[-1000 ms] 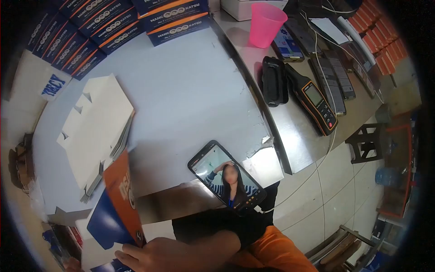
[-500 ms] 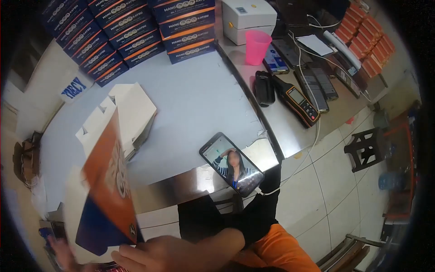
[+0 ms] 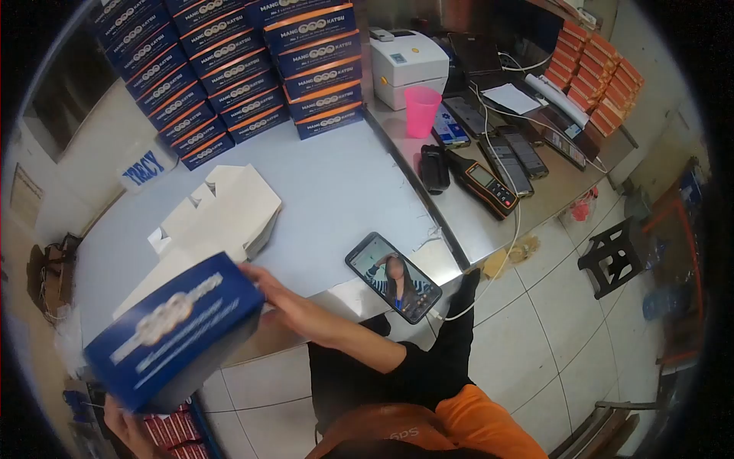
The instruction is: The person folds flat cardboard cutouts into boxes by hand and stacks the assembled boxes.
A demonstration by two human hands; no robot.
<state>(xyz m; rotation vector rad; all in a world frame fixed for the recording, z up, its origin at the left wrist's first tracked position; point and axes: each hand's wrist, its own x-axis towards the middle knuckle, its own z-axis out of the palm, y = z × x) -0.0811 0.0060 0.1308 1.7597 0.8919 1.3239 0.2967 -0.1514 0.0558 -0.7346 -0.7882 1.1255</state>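
A dark blue cardboard box with white printing and a row of round shapes is tilted in the air over the table's near left edge. My right hand grips its upper right end, with the thumb and fingers partly behind the cardboard. At the lower left corner, my left hand holds the box's edge, its fingers partly hidden. Beyond the box on the white tabletop lie unfolded white card blanks with notched edges, partly covered by the box.
Stacked printed boxes line the table's back. A lit phone with a charging cable lies at the near edge. On the right side table are a label printer, a pink cup, a handheld meter and several phones. A stool stands on the floor.
The box has turned from its orange side to its blue printed face. My right hand has moved up from the bottom edge to the box's right end. The view has shifted slightly.
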